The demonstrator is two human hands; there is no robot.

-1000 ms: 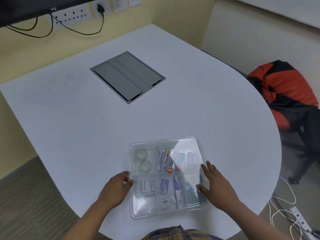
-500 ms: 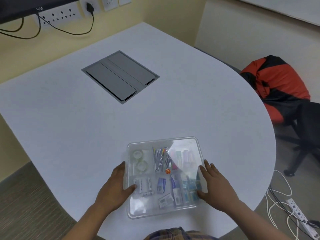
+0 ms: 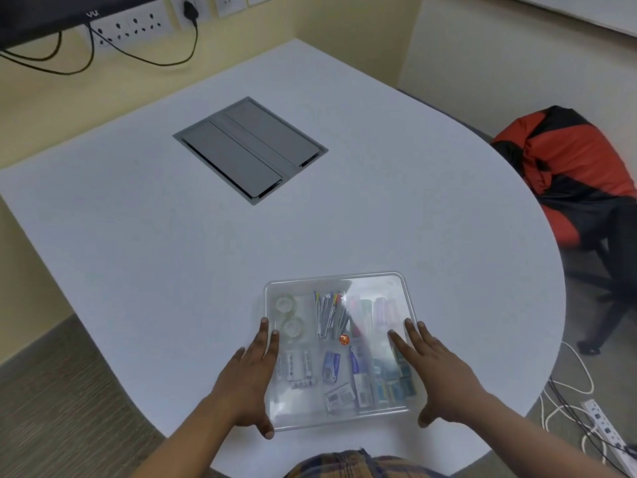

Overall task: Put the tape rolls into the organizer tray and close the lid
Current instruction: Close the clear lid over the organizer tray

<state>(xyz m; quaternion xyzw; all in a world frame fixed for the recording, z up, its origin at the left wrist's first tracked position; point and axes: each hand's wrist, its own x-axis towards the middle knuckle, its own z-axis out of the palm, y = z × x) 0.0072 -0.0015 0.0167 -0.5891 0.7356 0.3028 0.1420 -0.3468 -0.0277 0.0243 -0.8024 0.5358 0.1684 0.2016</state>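
A clear plastic organizer tray (image 3: 365, 278) lies near the table's front edge with its transparent lid on top. Two clear tape rolls (image 3: 289, 316) sit one behind the other in its back left compartment, seen through the lid. My left hand (image 3: 249, 381) lies flat on the lid's left edge with fingers spread. Along the right edge my right hand (image 3: 435, 367) rests flat in the same way. Neither hand grips anything.
The tray also holds pens, markers, batteries and small packets. A grey cable hatch (image 3: 251, 150) is set into the white table (image 3: 172, 253) at the back. A chair with a red and black jacket (image 3: 565, 167) stands at the right. Cables and a power strip (image 3: 603, 426) lie on the floor.
Both hands slid forward along the tray's sides and flattened onto the lid, fingers stretched out. The tray stayed where it was.
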